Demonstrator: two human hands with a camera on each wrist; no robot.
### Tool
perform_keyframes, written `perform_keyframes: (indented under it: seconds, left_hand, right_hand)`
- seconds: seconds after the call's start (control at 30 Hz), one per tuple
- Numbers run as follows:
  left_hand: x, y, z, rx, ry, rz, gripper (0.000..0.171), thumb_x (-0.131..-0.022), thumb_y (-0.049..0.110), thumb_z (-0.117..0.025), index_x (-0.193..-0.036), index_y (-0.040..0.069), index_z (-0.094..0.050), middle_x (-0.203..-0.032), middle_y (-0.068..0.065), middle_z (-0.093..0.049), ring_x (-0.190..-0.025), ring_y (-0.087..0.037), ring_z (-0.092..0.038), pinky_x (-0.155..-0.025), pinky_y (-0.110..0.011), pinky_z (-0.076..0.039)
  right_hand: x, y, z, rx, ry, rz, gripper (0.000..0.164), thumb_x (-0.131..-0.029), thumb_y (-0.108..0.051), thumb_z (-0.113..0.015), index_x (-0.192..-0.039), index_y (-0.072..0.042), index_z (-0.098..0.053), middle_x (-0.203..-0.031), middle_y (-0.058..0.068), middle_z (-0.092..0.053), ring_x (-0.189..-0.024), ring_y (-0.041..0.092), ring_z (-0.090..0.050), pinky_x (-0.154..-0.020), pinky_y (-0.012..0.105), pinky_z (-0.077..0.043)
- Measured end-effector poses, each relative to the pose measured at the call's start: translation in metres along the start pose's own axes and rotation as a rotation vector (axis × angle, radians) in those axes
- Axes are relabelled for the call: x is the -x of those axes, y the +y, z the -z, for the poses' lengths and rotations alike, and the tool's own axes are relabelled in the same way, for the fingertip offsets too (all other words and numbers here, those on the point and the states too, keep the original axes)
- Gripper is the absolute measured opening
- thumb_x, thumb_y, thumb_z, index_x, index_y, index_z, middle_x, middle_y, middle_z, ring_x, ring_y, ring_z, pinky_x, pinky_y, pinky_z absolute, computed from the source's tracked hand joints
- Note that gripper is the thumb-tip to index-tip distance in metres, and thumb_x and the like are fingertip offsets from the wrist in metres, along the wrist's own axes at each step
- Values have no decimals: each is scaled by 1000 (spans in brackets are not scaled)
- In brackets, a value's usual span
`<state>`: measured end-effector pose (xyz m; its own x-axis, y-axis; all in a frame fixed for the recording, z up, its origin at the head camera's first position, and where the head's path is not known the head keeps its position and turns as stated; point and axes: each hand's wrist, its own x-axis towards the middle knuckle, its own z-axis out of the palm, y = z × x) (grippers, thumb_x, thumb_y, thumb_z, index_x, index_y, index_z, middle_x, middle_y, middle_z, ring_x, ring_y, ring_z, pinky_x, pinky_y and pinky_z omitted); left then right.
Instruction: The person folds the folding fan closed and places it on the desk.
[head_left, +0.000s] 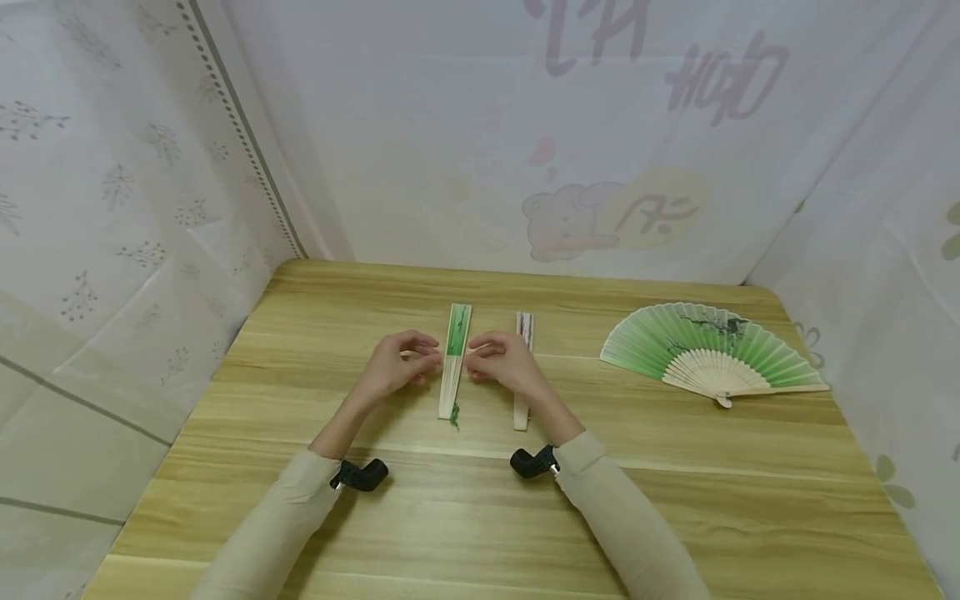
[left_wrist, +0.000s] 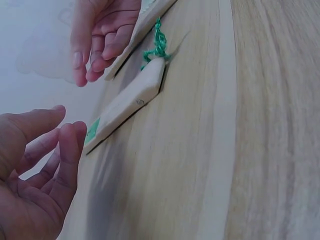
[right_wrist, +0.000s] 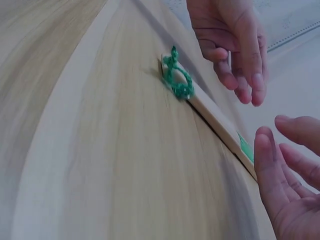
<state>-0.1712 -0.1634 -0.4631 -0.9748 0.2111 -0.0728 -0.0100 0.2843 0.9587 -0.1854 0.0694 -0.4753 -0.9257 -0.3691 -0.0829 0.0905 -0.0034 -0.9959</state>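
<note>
A folded green hand fan (head_left: pixel 453 358) lies on the table between the two hands, its pale ribs toward the person and a green cord (left_wrist: pixel 159 41) at its near end. My left hand (head_left: pixel 400 362) is beside its left edge, fingers loosely bent, with a gap between thumb and fingertips. On the other side, my right hand (head_left: pixel 506 362) hovers in a like pose, holding nothing. Beneath the right hand and wrist lies a second folded fan (head_left: pixel 522 408), partly covered. Both wrist views show the hands apart from the green fan.
An opened green fan (head_left: pixel 712 354) with a dark branch print lies at the right of the wooden table (head_left: pixel 450 533). Printed white cloth (head_left: pixel 405 150) hangs behind the table and along both sides. Each wrist wears a black camera mount (head_left: pixel 365 475).
</note>
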Motion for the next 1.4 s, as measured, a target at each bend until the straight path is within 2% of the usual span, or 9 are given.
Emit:
perform_keyframes:
  seconds: [0.23, 0.37, 0.5, 0.77, 1.0, 1.2, 1.4]
  left_hand:
    - [-2, 8, -10, 25, -62, -9, 31, -94, 1, -73, -120, -11, -62, -108, -25, -66, -89, -38, -71, -67, -41, -61]
    - [-5, 11, -16, 12, -112, -36, 30, -95, 1, -71, -121, -12, -62, -108, -24, -67, -89, -35, -71, -68, -41, -61]
    - [-7, 17, -21, -9, -164, -77, 30, -96, 2, -70, -122, -12, -62, -107, -23, -67, -88, -37, -71, -66, -40, -61]
    - [-13, 27, -31, -35, -204, -115, 31, -98, 3, -68, -124, -13, -61, -104, -21, -68, -87, -46, -69, -69, -44, -61]
    - [-20, 36, -45, -17, -252, -139, 30, -98, 2, -67, -124, -12, -60, -106, -19, -67, -88, -47, -69, -72, -54, -59]
    - [-29, 43, -59, -17, -283, -157, 33, -98, 5, -69, -126, -10, -60, -106, -17, -68, -91, -47, -68, -74, -53, -59]
    - [-39, 49, -73, -4, -314, -182, 31, -98, 5, -69, -125, -9, -62, -105, -17, -68, -92, -48, -68, -74, -50, -60]
  right_hand:
    - [11, -3, 21, 41, -36, 9, 31, -94, 4, -71, -120, 17, -60, -102, 27, -69, -87, 31, -72, -79, 41, -60]
    - [18, -7, 34, 37, -59, 20, 32, -96, 2, -69, -122, 18, -58, -104, 33, -66, -89, 34, -71, -82, 46, -59]
    - [25, -10, 44, 21, -65, 17, 34, -97, 1, -68, -123, 19, -57, -105, 35, -65, -89, 31, -71, -84, 49, -58]
    - [37, -6, 70, -25, -64, 32, 37, -96, -1, -70, -124, 19, -57, -106, 35, -64, -86, 26, -70, -82, 45, -59]
    - [52, -6, 98, -54, -72, 28, 38, -100, -5, -66, -128, 17, -55, -113, 39, -60, -91, 30, -70, -84, 47, -57]
    - [67, -6, 122, -87, -58, 66, 44, -104, -9, -61, -133, 21, -47, -118, 44, -53, -96, 33, -70, -87, 47, -56]
    - [81, -6, 145, -115, -44, 86, 30, -105, -10, -60, -129, 8, -58, -118, 42, -54, -102, 43, -67, -89, 48, -55]
